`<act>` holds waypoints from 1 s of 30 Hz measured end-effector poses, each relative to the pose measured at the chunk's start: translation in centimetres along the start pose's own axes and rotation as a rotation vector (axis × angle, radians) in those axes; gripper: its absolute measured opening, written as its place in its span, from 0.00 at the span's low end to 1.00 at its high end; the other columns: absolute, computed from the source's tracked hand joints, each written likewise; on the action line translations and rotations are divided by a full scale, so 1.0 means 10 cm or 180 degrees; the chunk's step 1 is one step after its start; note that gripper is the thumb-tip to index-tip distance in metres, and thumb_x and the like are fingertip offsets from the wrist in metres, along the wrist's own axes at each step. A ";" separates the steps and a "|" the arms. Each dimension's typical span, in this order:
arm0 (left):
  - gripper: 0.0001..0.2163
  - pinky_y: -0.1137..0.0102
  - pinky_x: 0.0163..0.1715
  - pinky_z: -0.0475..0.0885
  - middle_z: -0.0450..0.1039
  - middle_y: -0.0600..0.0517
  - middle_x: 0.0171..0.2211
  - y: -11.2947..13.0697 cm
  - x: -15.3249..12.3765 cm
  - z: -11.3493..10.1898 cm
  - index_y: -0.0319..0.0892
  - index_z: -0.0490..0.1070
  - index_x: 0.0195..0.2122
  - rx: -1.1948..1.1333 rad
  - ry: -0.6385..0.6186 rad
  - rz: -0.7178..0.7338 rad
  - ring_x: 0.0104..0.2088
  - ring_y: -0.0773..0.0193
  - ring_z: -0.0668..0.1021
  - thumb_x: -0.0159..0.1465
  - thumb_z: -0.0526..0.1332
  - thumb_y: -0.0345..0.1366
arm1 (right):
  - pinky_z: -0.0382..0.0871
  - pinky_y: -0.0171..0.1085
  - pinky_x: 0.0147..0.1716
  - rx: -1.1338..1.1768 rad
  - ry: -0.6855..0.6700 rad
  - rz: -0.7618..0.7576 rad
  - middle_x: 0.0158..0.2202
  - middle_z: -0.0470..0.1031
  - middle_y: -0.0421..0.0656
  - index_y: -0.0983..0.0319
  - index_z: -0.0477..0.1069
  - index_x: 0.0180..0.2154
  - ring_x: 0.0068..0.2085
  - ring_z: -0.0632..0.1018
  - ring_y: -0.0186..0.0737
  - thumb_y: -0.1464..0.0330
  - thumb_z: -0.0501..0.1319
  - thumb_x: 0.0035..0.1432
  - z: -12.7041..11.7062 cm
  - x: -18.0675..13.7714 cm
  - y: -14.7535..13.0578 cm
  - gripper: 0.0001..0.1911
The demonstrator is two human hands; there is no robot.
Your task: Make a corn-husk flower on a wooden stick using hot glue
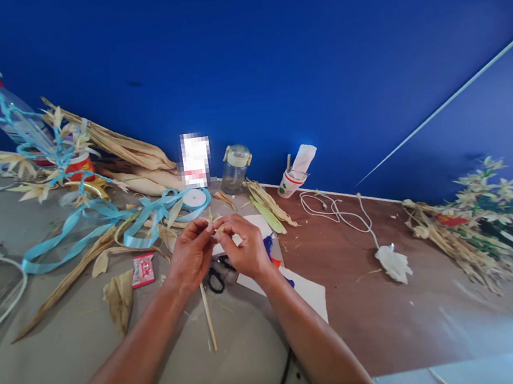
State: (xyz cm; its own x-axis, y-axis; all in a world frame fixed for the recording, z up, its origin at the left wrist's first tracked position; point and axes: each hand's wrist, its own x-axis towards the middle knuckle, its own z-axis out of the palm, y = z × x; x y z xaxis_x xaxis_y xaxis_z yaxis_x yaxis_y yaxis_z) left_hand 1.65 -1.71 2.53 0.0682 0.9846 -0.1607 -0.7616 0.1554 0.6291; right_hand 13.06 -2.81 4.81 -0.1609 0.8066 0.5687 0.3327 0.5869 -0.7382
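My left hand (192, 254) and my right hand (245, 247) meet above the table, fingertips pinched together on a small piece of dried corn husk (212, 224). A thin wooden stick (208, 315) runs down from under my left hand. Black-handled scissors (215, 278) lie on the table just below both hands, beside white paper sheets (307, 289).
Light blue ribbon (100, 228) and its spool (195, 198) sprawl at the left among dried husks (128, 149). A glass jar (235, 168), a paper cup (289, 182), a white cable (334, 210) with charger and a husk-flower bunch (477, 219) stand further right. A red packet (142, 270) lies nearby.
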 end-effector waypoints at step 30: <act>0.05 0.78 0.27 0.65 0.71 0.55 0.25 -0.06 -0.01 -0.04 0.40 0.73 0.30 0.0552 0.0334 0.0892 0.25 0.72 0.71 0.52 0.65 0.28 | 0.68 0.41 0.47 -0.0873 0.0051 -0.0394 0.44 0.77 0.49 0.59 0.68 0.31 0.48 0.75 0.40 0.74 0.54 0.57 0.11 -0.10 0.01 0.07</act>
State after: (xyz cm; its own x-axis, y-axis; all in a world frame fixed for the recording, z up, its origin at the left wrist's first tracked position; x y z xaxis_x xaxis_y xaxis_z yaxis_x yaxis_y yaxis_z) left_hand 1.86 -1.90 1.82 -0.2016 0.9788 -0.0349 -0.6199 -0.1000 0.7783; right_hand 12.20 -3.47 3.73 -0.2020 0.7276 0.6556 0.5503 0.6380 -0.5386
